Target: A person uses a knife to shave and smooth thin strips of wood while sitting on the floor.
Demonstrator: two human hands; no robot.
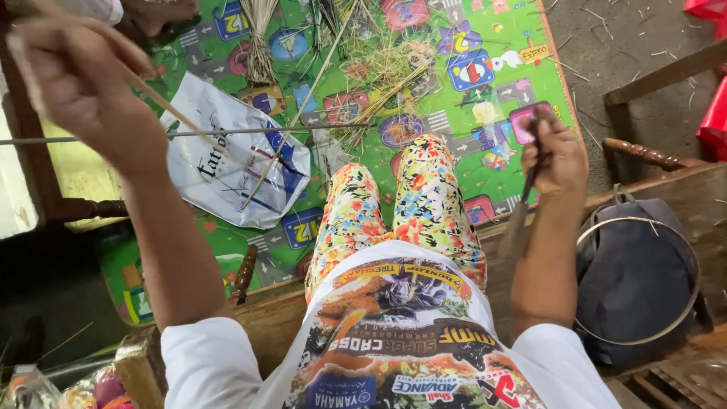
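My left hand is raised at the upper left and closed around a thin pale bamboo stick that slants down to the right. My right hand is at the right, gripping the handle of a knife whose blade points down toward the wooden bench edge. My legs in bright flowered trousers stretch out between the two hands.
A colourful play mat covers the floor, with a white plastic bag, a long thin rod, bundled straw and loose grass cuttings. A dark bag with a wire hoop sits on the bench at right.
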